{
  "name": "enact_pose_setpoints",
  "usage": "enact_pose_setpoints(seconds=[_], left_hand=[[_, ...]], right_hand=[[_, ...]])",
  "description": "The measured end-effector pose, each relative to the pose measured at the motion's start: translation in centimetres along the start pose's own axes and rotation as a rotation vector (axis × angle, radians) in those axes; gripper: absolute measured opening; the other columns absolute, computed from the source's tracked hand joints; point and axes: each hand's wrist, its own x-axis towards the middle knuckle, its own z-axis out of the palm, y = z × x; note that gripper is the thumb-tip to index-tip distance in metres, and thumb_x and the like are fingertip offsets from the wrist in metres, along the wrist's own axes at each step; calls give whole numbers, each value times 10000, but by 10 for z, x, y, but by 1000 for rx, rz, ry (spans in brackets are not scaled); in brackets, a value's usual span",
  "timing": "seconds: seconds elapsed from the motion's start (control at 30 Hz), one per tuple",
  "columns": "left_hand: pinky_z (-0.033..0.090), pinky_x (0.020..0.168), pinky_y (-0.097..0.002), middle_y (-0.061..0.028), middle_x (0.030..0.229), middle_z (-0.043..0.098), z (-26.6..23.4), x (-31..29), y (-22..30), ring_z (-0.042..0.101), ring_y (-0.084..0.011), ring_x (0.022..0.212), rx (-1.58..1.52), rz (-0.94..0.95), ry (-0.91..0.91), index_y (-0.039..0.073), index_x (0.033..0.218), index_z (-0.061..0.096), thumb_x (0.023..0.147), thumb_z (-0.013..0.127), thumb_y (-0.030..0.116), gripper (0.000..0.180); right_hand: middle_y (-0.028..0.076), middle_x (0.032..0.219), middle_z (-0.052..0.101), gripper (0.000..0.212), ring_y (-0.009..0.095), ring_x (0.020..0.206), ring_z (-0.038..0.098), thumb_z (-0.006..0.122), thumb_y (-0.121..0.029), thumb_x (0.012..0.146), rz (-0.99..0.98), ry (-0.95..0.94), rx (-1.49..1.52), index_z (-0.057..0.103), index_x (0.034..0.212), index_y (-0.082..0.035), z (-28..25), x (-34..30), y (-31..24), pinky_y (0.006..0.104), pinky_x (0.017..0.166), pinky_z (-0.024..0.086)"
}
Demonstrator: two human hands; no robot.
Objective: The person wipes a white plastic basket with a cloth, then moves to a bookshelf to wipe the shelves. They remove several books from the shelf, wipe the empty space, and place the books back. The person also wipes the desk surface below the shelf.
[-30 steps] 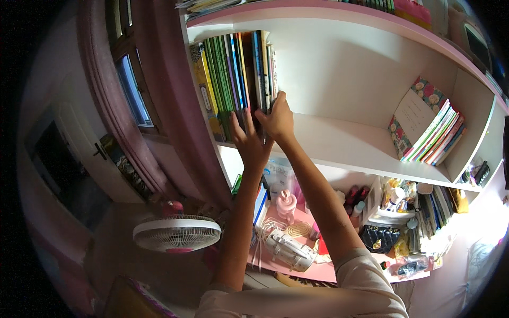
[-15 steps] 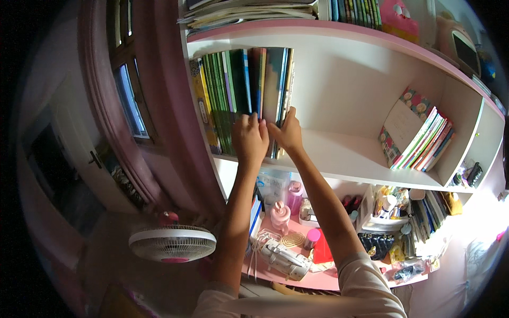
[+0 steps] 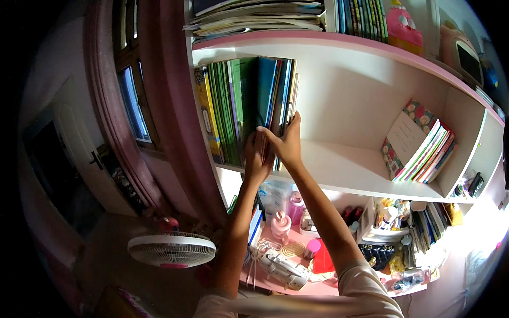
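A row of upright books (image 3: 225,114) fills the left end of the white shelf, thin green ones at its left and blue and dark ones at its right. A gap has opened in the row, showing a green cover and a blue cover. My left hand (image 3: 258,161) is low on the spines beside this gap, its fingers bent against the books and partly hidden. Around the right-hand group of books (image 3: 281,95) my right hand (image 3: 288,143) is closed, thumb on the left and fingers round the outer right side.
Leaning books (image 3: 421,151) stand at the shelf's right end. Papers (image 3: 260,21) and a pink toy (image 3: 404,29) sit above. Below, a pink desk (image 3: 297,241) carries bottles, a white device (image 3: 283,269) and a bag (image 3: 375,255). A fan (image 3: 172,249) stands at the lower left.
The books have parted, widening the gap between the green and blue covers. My left hand has turned and moved lower on the spines. The whole view has shifted slightly.
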Motion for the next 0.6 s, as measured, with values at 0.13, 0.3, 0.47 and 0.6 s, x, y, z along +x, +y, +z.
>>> enact_pose_setpoints(seconds=[0.13,0.3,0.47,0.6], left_hand=[[389,943,-339,-181,1223,461,25,-11,16,462,-255,1152,-406,-32,8,-15,1377,300,751,654,16,720],[354,1019,-366,-172,1278,448,37,-6,21,441,-291,1225,-245,-168,56,9,1369,311,870,555,91,561],[387,980,-390,-201,1258,448,51,-10,49,455,-357,1181,101,-125,38,9,1363,307,908,516,161,523],[423,948,-405,-194,1279,455,65,-15,52,471,-357,1184,216,-138,74,36,1372,309,889,561,238,581]], right_hand=[[264,1197,491,1017,403,1040,548,849,-302,613,12,148,-246,248,1351,58,7,6,2,425,867,461],[224,1037,581,726,382,941,591,761,-127,623,186,186,-10,388,1225,29,10,9,-4,427,814,478],[214,1010,607,737,326,934,617,743,-100,638,83,254,108,378,1263,38,-13,3,4,376,841,477],[180,999,601,709,270,929,606,732,-51,645,27,272,184,387,1258,34,-38,-4,-23,345,845,469]])
